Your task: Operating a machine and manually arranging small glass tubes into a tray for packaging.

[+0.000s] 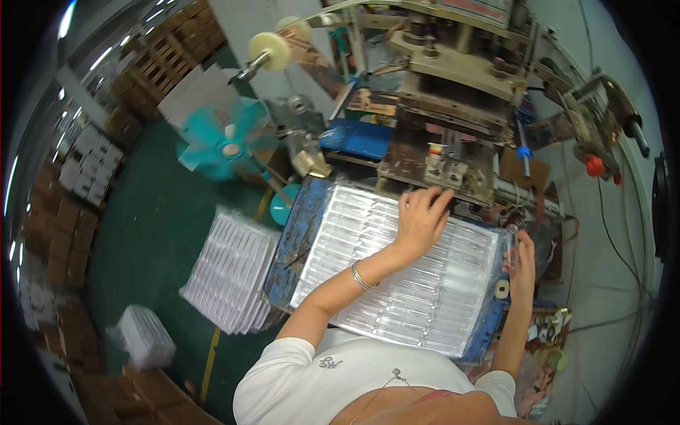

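Observation:
My left hand (422, 220) reaches over a tray of clear plastic tubes (366, 239) to the front edge of the press's worktable (406, 159). Its fingers are bent near that edge, and whether they hold anything is hidden. In my right hand (523, 255), at the tray's right side, is a clear plastic tube-like piece (512, 252) held upright. The tray, wrapped in clear film, lies on a worn blue table (300, 255). A small metal fixture (446, 171) sits on the press's worktable, beneath the press head (457, 69).
A turquoise fan (229, 149) stands at the left, beside stacked plastic trays (231, 271) on the green floor. A red knob (594, 165) and a blue-collared lever (524, 153) are at the press's right. Cardboard boxes (69, 228) line the far left.

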{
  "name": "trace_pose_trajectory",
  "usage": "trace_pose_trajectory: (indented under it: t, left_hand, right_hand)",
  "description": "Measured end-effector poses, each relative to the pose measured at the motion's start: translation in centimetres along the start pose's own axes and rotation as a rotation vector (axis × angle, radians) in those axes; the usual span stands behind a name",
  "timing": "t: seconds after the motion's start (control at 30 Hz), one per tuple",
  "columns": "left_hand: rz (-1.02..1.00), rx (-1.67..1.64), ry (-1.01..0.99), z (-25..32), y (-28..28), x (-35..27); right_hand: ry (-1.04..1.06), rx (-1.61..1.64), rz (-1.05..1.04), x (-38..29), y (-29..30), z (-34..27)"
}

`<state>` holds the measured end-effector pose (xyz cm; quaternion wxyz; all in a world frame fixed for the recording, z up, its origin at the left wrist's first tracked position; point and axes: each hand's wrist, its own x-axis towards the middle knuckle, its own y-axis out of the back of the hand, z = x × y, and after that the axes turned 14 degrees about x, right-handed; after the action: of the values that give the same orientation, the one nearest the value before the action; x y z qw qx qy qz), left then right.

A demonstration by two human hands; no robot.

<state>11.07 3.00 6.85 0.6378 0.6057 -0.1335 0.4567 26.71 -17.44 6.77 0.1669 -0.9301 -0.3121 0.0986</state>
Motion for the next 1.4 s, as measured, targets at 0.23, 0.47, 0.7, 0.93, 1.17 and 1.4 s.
trace_pose_trajectory:
  t: [0.23,0.47,0.7,0.93,1.17,1.4]
  left_hand:
    - [0.156,0.215,-0.064,-0.6,-2.8,6.8]
    - [0.271,0.287,-0.217,-0.5,-2.4,8.4]
    - [0.156,-0.202,-0.207,1.1,-0.8,-5.2]
    - [-0.125,-0.375,-0.284,1.8,-2.8,-9.1]
    - [-0.168,-0.334,-0.302,1.7,-2.6,-9.4]
    - [-0.207,-0.328,-0.327,1.8,-2.9,-9.9]
  right_hand:
    - [0.108,-0.054,-0.062,4.0,-2.8,-0.5]
    - [0.198,-0.137,-0.068,10.1,-8.5,-0.3]
    - [0.287,-0.255,-0.141,13.8,-15.1,0.3]
    - [0.472,-0.639,-0.051,16.7,-16.9,2.3]
    - [0.442,-0.406,-0.088,17.6,-16.6,3.3]
    - [0.327,-0.105,-0.027,17.4,-17.3,3.6]
